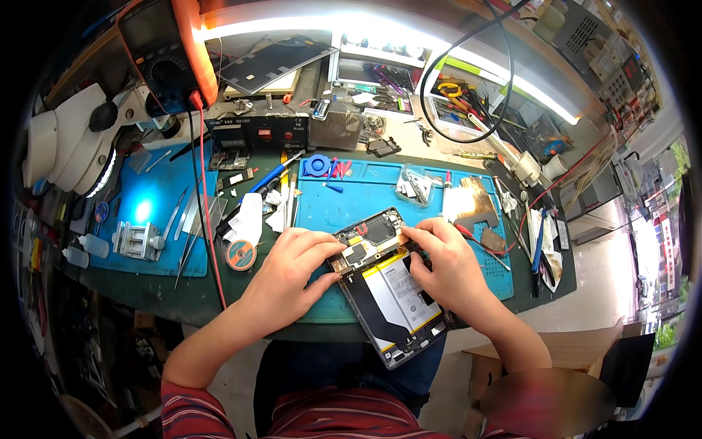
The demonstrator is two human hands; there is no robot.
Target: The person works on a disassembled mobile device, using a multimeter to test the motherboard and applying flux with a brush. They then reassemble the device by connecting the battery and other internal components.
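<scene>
An opened tablet [374,301] lies tilted across the near edge of the blue work mat [333,201], its lower end jutting past the edge over my lap. Its inside faces up, showing a flat silver battery [413,289] with yellow strips and, at the far end, a dark cover section [376,233] with metal parts. My left hand [289,271] grips the upper left edge between thumb and fingers. On the opposite upper edge, my right hand [447,263] pinches with thumb and forefinger. Both fingertips partly hide the tablet's corners.
Left of the mat are a solder wick spool [240,254], tweezers [191,245] and a metal clamp [139,240]. A multimeter [162,58] stands behind with leads hanging down, beside a microscope [69,139]. A clear parts box [415,185] and a copper-coloured sheet [469,199] sit at the mat's far right.
</scene>
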